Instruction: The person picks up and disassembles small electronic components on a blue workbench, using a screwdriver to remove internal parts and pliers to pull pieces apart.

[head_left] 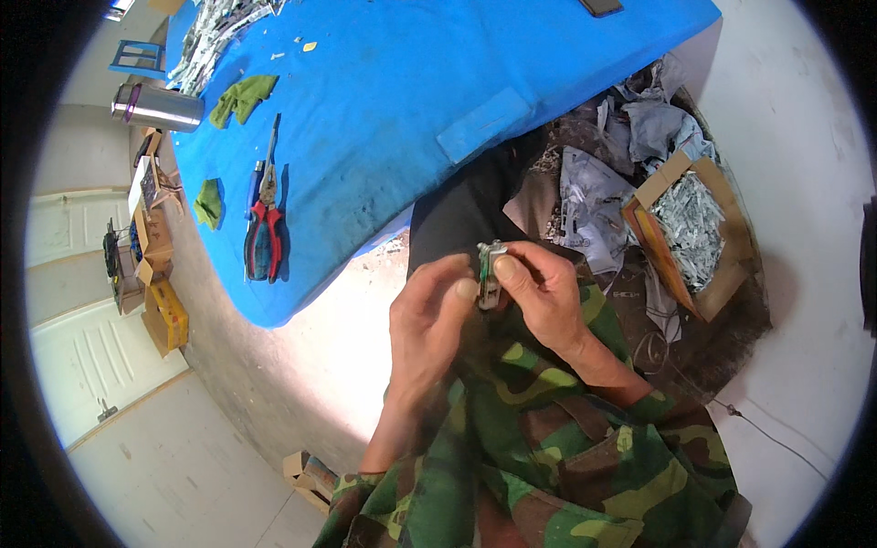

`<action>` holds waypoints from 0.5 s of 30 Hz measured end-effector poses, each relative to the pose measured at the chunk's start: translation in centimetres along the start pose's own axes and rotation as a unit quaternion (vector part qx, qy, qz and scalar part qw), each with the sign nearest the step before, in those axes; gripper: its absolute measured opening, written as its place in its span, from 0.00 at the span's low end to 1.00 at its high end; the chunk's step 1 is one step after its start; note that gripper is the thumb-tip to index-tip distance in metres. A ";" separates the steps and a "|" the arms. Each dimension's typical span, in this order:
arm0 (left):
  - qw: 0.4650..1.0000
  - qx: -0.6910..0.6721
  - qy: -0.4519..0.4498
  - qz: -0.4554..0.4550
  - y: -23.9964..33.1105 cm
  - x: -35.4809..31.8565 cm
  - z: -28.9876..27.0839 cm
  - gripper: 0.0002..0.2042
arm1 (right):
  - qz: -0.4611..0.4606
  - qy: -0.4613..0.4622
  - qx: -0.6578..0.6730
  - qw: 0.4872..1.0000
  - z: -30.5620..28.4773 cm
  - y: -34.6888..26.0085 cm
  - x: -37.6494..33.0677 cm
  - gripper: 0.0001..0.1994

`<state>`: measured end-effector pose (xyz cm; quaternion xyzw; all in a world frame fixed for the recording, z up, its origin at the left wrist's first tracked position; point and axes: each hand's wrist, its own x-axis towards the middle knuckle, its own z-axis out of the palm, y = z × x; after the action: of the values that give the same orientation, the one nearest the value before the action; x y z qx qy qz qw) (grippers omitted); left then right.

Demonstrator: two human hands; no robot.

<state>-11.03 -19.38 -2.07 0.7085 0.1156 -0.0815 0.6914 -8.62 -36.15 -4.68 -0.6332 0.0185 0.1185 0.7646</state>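
Between my two hands, above my lap, is a small silvery metal piece with a green strip [490, 279]; its exact kind does not show. My right hand [553, 297] pinches it with thumb and bent forefinger. From the other side, my left hand [425, 310] has its thumb and fingers closed at the piece's left edge. The fingertips cover part of it. On the blue-covered table, a pair of pliers with red and dark blue handles [265, 237] lies at the left, beside a slim blue-handled tool [255, 187].
The blue table cover [365, 110] spans the top. On it are green cloth pieces [243, 99], a steel cup [164, 108] and a pile of metallic strips [210, 41]. Right of my legs stands a cardboard box [662, 178] of silvery strips, beside grey plastic bags [594, 205].
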 end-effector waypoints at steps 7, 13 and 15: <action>0.978 0.183 0.028 0.092 -0.6 -1.1 0.7 0.21 | 0.066 0.020 0.123 0.990 0.2 0.5 0.3 0.13; 0.942 0.289 0.028 0.167 0.0 -1.2 0.3 0.14 | 0.063 -0.008 0.034 0.997 0.6 -0.6 0.2 0.12; 0.935 0.301 0.021 0.184 0.3 -1.2 0.1 0.12 | 0.070 -0.027 0.034 0.997 0.8 -1.2 0.2 0.12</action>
<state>-12.09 -19.57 -1.45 0.8941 -0.0319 0.0312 0.4456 -8.22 -35.53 -3.37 -0.6004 0.0461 0.1880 0.7759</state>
